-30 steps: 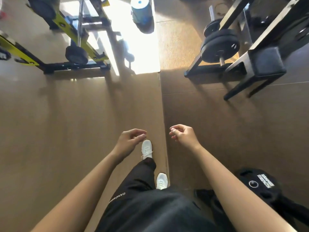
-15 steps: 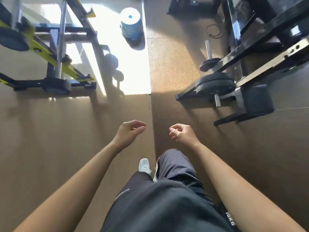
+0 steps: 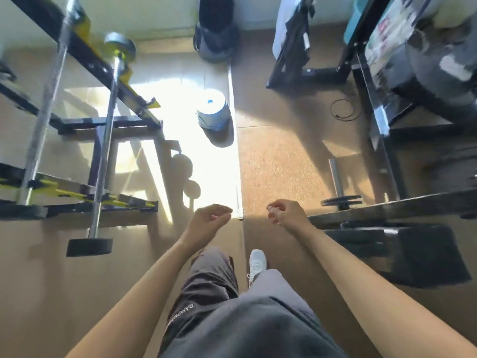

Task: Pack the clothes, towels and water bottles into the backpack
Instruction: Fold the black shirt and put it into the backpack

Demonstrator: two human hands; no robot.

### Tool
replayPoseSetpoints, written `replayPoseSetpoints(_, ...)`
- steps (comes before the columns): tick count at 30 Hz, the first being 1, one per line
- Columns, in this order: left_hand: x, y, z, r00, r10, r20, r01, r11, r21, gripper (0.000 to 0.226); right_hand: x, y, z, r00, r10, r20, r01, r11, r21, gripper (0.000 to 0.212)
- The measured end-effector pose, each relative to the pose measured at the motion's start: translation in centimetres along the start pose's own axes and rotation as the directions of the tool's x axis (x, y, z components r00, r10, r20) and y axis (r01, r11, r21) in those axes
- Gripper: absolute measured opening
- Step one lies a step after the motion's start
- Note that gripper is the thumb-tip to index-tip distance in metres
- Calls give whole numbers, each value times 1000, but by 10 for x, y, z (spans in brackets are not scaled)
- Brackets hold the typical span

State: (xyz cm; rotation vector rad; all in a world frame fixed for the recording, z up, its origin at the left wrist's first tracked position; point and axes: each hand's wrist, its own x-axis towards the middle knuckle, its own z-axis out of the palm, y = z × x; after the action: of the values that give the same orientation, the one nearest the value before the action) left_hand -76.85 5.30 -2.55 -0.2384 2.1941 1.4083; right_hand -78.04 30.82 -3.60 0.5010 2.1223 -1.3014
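At the bottom of the frame the person's dark trousers (image 3: 211, 280) fill the lower centre, and one white shoe (image 3: 257, 262) shows in front of them on the brown floor (image 3: 278, 164). Above it, both bare arms reach forward. The left hand (image 3: 206, 223) and the right hand (image 3: 286, 215) are a little apart, with the fingers loosely curled, and both hold nothing. This posture is almost the same as half a second ago.

The view is now tipped further forward than before. The blue and white drum (image 3: 213, 112), which was near the top edge, now stands in the sunny patch in the upper middle. The yellow and black weight rack (image 3: 103, 73) fills the left side, larger than earlier. At right, a weight plate (image 3: 340, 201) sits on its peg beside a black machine (image 3: 413, 249), and a thin cable (image 3: 344, 111) lies looped on the floor beyond it.

New at the top centre is the dark backpack (image 3: 215, 29), which stands on the floor against the pale wall, well apart from both hands. To the upper right, a white cloth (image 3: 284, 21) hangs on a black frame; it is too blurred to tell what kind it is.
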Motion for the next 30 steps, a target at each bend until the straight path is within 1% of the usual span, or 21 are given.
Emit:
replayPoseSetpoints(4, 93, 52, -39, 999, 31, 11, -31, 999, -38, 14, 82, -81, -36, 1000, -24, -16, 24, 999, -21, 13)
replayPoseSetpoints(7, 174, 79, -73, 998, 57, 26, -55, 996, -65, 13, 148, -132, -52, 998, -22, -59, 22, 1000, -16, 15)
replayPoseSetpoints(11, 280, 121, -128, 994, 87, 61, -83, 995, -57, 12, 226, -197, -74, 990, 31, -140, -24, 998, 54, 17)
replayPoseSetpoints(14, 352, 162, -165, 989, 95, 112, -95, 995, 0, 12, 270, -248, -94, 984, 69, -165, -50, 991, 121, 15)
replayPoseSetpoints(18, 444, 225, -200, 981, 121, 154, -126, 992, 19, 14, 327, -308, -124, 977, 62, -203, -31, 987, 155, 15)
replayPoseSetpoints(19, 467, 241, -207, 981, 124, 150, -127, 992, 9, 13, 345, -321, -132, 975, 64, -213, -29, 986, 164, 15)
replayPoseSetpoints(22, 534, 281, -219, 978, 137, 156, -138, 990, -3, 24, 398, -351, -154, 970, 77, -232, -31, 980, 194, 14)
replayPoseSetpoints(27, 657, 352, -229, 969, 162, 188, -169, 985, 20, 35, 498, -391, -206, 967, 104, -232, -51, 973, 224, 14)
replayPoseSetpoints(30, 727, 392, -231, 973, 156, 168, -162, 987, 20, 25, 558, -415, -246, 966, 119, -232, -73, 978, 196, 18)
